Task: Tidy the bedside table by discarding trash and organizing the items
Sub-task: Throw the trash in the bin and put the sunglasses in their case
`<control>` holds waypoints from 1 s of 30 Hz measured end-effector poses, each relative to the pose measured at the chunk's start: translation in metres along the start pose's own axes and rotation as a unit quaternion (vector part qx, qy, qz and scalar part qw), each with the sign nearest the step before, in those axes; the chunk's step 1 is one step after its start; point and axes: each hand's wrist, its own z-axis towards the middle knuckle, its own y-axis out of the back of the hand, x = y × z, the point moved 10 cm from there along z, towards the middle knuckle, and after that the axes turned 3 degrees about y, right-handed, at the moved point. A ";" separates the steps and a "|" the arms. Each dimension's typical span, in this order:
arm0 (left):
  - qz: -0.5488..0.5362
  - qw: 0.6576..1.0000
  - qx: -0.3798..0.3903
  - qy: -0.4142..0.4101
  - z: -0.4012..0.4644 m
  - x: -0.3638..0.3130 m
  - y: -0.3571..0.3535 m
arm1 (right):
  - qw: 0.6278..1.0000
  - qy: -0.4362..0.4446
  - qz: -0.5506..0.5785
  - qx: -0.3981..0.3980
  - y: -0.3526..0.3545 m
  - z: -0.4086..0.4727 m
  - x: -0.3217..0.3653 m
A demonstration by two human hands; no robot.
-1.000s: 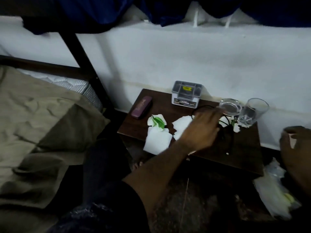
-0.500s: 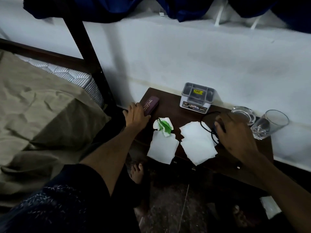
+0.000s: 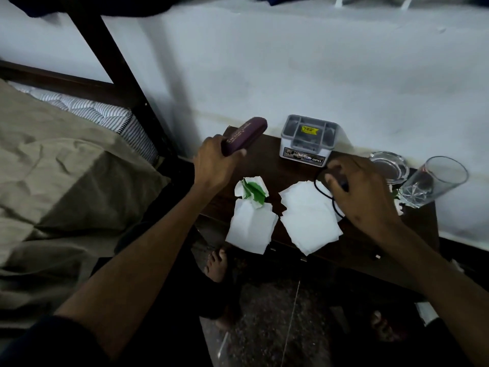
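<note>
Leftmost, bed [image 3: 66,165] with olive blanket; striped mattress edge shows beside the dark bedpost [image 3: 116,64]. Table [image 3: 370,242] stands against the white wall [image 3: 291,70], just right of the bed frame.

Left hand [image 3: 214,162]: fingers wrapped around the lower end of the maroon case [image 3: 246,135]. Case tilted, far end raised off the table's back-left corner, pointing toward the wall.

Front of table, left of centre: crumpled wrapper [image 3: 251,190], white with green, touching the top edge of a flat white tissue [image 3: 251,229]. That tissue overhangs the front edge. Second tissue [image 3: 308,215] just to the right, also overhanging slightly.

Back centre: grey box [image 3: 308,139] with yellow sticker on top and a printed label on its front, close to the wall.

Right hand [image 3: 362,194]: palm down, fingers curled over a black cable [image 3: 324,192] looped across the second tissue's right edge. Cannot tell whether the fingers actually pinch the cable or only rest on it.

Back right: glass ashtray [image 3: 389,165], partly behind the right hand. Tumbler [image 3: 434,184], clear, leaning right at the table's far right corner.

Below table: bare foot [image 3: 218,266] on speckled floor [image 3: 264,327].
</note>
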 end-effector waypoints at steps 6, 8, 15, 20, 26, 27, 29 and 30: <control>0.120 0.992 -0.004 0.040 0.001 0.029 -0.017 | 0.992 0.036 0.032 0.118 -0.089 0.008 0.052; 0.129 0.988 0.007 0.083 0.005 0.053 -0.024 | 0.988 0.049 0.024 0.146 -0.120 0.021 0.078; 0.150 0.981 0.058 0.112 0.005 0.079 -0.050 | 0.977 0.050 -0.031 0.205 -0.175 0.029 0.119; 0.168 0.984 0.026 0.057 -0.004 0.045 -0.043 | 0.992 0.042 0.020 0.119 -0.149 0.031 0.109; 0.145 0.973 -0.025 -0.176 -0.040 -0.088 -0.068 | 0.982 -0.088 0.074 -0.148 -0.001 -0.004 0.013; 0.150 0.966 -0.006 -0.211 -0.049 -0.110 -0.086 | 0.977 -0.122 0.058 -0.166 0.016 -0.020 -0.017; 0.135 0.957 0.046 -0.254 -0.066 -0.151 -0.129 | 0.967 -0.186 0.017 -0.174 0.042 -0.055 -0.073; 0.119 0.955 0.073 -0.262 -0.073 -0.169 -0.151 | 0.964 -0.211 -0.004 -0.160 0.048 -0.071 -0.097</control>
